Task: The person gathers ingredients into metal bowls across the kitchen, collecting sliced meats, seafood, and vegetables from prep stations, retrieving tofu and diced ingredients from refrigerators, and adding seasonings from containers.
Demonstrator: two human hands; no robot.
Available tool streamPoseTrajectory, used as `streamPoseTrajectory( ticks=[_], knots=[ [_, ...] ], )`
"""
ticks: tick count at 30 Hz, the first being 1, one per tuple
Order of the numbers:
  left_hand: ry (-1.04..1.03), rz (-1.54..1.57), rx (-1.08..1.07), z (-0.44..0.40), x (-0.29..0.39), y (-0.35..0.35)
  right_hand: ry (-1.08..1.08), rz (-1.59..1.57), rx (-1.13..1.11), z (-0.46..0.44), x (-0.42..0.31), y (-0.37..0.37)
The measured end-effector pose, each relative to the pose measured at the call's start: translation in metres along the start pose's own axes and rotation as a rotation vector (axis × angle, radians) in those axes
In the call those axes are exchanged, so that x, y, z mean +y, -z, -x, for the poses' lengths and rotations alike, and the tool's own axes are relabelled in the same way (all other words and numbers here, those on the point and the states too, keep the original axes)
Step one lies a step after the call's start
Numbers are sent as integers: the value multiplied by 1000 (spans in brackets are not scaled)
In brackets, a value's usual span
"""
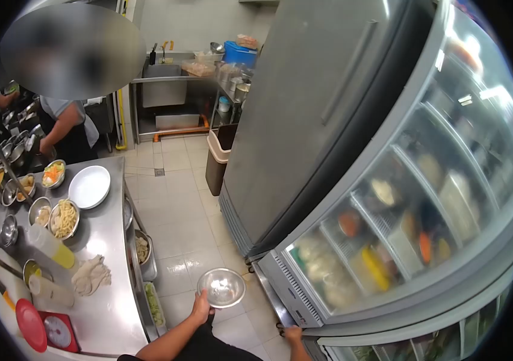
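My left hand [202,308] grips the rim of a steel mixing bowl [221,283], with the thumb over its near-left edge. The bowl's inside is shiny, and no food shows in it. My right hand [293,334] is closed at the edge of the lower glass fridge door [310,342], low in the view; its fingertips are partly hidden. Behind the upper glass door [383,234] sit shelves of bagged and loose food, blurred by the glass. Leafy greens show through the lower pane.
To the left, a steel counter [109,301] carries white plates [90,186], a bowl of noodles [64,219], squeeze bottles, a cloth [91,275] and a red scale [59,331]. A person [67,123] stands beyond it. A bin [216,162] stands beside the tall grey fridge [310,120].
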State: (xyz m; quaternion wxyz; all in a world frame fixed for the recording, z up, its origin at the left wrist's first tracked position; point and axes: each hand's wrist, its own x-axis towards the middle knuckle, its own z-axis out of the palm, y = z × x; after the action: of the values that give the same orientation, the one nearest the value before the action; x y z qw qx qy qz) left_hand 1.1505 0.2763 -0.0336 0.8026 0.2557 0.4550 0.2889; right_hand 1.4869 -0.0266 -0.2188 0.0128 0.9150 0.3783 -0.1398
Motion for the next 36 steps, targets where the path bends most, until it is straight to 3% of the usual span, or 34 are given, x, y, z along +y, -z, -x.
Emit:
streamPoseTrajectory(
  ticks=[2, 3, 5, 6, 7, 8, 10, 11, 15, 17, 18, 21, 22, 26, 27, 28, 30, 33, 36],
  knots=[
    [-24, -12, -4, -31, 38, -17, 14, -235, -6, -34, -44, 13],
    [-53, -33, -5, -44, 55, -20, 20, -371, -179, -55, -67, 19],
    [-64, -161, 30, -80, 73, -17, 362, -153, -246, -106, -92, -4],
    [-73, -228, 104, -92, 82, -13, 725, 190, -107, -137, -103, -16],
    [-54, -250, 96, -105, 91, -3, 940, 262, 97, -155, -122, -6],
    [-141, -239, 242, -104, 110, -10, 1322, -15, 164, -203, -123, -30],
    [-107, -106, 199, -113, 137, -2, 615, 11, -381, -238, -190, 6],
    [-109, -89, 148, -104, 161, -5, 494, 51, -457, -257, -218, 21],
    [-112, -82, 275, -98, 222, -10, 461, 204, -493, -331, -284, 32],
    [-128, -20, 464, -120, 229, 7, 510, 275, -481, -376, -307, 19],
    [-158, 53, 385, -140, 226, 22, 543, 316, -501, -403, -322, 13],
    [-107, 88, 470, -209, 220, 46, 473, 497, -841, -460, -396, 57],
    [-112, 134, 425, -221, 229, 43, 455, 478, -842, -481, -410, 64],
    [-167, 147, 367, -246, 318, 3, -401, -936, -1025, -545, -443, 26],
    [-175, 175, 372, -258, 339, 2, -376, -798, -852, -546, -495, 56],
    [-219, 235, 441, -278, 350, 9, -14, -692, -987, -564, -530, 81],
    [-209, 234, 475, -307, 381, 7, 466, -490, -871, -583, -608, 147],
    [-312, 374, 513, -353, 426, 9, 607, -638, -1016, -621, -729, 209],
    [-321, 357, 504, -401, 464, 35, 549, -791, -1045, -646, -798, 246]
  ],
)
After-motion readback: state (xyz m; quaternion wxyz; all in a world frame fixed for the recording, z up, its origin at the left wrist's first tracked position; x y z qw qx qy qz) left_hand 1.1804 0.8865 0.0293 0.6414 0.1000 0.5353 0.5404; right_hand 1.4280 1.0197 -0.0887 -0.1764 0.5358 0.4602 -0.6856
